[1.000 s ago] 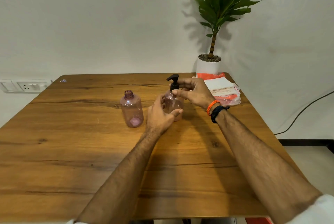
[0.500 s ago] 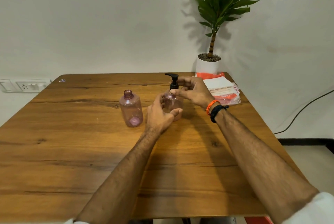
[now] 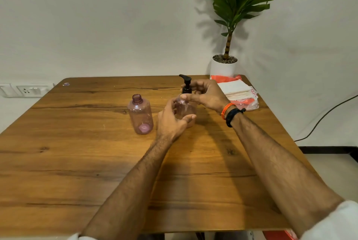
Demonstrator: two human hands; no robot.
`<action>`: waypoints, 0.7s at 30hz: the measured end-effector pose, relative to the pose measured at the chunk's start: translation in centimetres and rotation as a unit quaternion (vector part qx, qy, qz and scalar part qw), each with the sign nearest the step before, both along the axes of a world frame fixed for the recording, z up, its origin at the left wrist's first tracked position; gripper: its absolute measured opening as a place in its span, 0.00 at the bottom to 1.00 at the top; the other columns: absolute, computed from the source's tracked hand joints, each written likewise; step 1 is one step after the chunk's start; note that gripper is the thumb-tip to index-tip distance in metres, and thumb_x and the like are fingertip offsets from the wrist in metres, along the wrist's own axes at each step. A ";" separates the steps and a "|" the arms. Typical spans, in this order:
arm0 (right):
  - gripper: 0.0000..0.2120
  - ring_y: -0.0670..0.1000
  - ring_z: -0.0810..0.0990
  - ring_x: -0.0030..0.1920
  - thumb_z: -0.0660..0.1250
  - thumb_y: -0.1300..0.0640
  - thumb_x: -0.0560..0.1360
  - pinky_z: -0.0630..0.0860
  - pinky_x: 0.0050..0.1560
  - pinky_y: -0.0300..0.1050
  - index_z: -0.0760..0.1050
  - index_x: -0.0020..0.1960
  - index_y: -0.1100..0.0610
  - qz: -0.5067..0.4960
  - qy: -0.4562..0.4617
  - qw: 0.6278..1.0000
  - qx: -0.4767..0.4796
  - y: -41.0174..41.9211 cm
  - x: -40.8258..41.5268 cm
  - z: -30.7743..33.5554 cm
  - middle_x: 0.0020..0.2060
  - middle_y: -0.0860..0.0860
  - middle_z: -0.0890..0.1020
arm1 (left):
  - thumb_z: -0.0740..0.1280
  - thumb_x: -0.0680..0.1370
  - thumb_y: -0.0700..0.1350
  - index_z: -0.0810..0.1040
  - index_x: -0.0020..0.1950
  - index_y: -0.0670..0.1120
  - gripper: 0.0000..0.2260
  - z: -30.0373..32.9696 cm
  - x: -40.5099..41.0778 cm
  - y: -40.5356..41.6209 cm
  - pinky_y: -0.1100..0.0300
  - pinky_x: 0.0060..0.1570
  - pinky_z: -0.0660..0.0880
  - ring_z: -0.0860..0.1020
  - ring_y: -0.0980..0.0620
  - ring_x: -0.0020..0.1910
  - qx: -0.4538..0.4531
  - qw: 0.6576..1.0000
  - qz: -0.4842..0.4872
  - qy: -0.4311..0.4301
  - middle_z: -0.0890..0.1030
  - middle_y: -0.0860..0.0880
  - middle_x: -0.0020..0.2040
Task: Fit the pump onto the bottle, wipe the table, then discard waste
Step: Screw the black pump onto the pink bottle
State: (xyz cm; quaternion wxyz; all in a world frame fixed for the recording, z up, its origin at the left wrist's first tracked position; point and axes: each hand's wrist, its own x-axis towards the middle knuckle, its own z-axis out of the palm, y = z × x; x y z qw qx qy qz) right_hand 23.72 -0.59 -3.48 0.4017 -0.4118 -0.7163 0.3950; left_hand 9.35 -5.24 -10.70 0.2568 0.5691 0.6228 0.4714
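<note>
A clear pink bottle [image 3: 185, 109] stands upright near the middle of the wooden table [image 3: 77, 162], with a black pump [image 3: 186, 84] on its neck and its nozzle pointing left. My left hand [image 3: 171, 122] grips the bottle's body from the left. My right hand [image 3: 206, 95] pinches the pump's collar between thumb and fingers. To the left stands a second pink bottle [image 3: 140, 114], with an uncapped neck and neither hand on it.
A plastic pack of white tissues [image 3: 237, 92] lies at the table's far right corner. Behind it stands a potted plant [image 3: 224, 65] in a white pot. A wall socket [image 3: 26, 90] sits at the left, and a black cable [image 3: 325, 115] hangs at the right.
The pump's nozzle has swung round toward the left while my right hand turns the collar. My left hand stays on the bottle.
</note>
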 end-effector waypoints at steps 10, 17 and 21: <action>0.16 0.43 0.84 0.51 0.76 0.60 0.69 0.79 0.51 0.37 0.82 0.56 0.58 0.013 0.009 1.000 0.004 0.3 0.0 -0.2 0.49 0.50 0.86 | 0.78 0.66 0.57 0.70 0.67 0.53 0.33 -0.3 0.1 -0.1 0.68 0.50 0.68 0.76 0.56 0.56 0.018 0.999 0.008 0.025 0.80 0.50 0.61; 0.13 0.27 0.78 0.40 0.78 0.52 0.67 0.72 0.37 0.22 0.84 0.51 0.50 -0.198 0.029 0.977 0.080 -1.6 -2.7 -2.3 0.34 0.32 0.80 | 0.76 0.67 0.53 0.69 0.65 0.55 0.30 -0.6 0.8 -0.1 0.75 0.42 0.64 0.75 0.58 0.53 0.024 0.999 0.027 0.031 0.80 0.53 0.59; 0.15 0.32 0.81 0.43 0.78 0.52 0.67 0.76 0.45 0.25 0.84 0.53 0.51 -0.158 0.028 0.985 0.059 -1.4 -2.2 -1.7 0.42 0.39 0.84 | 0.77 0.68 0.53 0.68 0.68 0.54 0.31 -0.5 0.4 0.0 0.65 0.53 0.68 0.75 0.57 0.57 0.008 0.999 0.011 0.030 0.78 0.50 0.64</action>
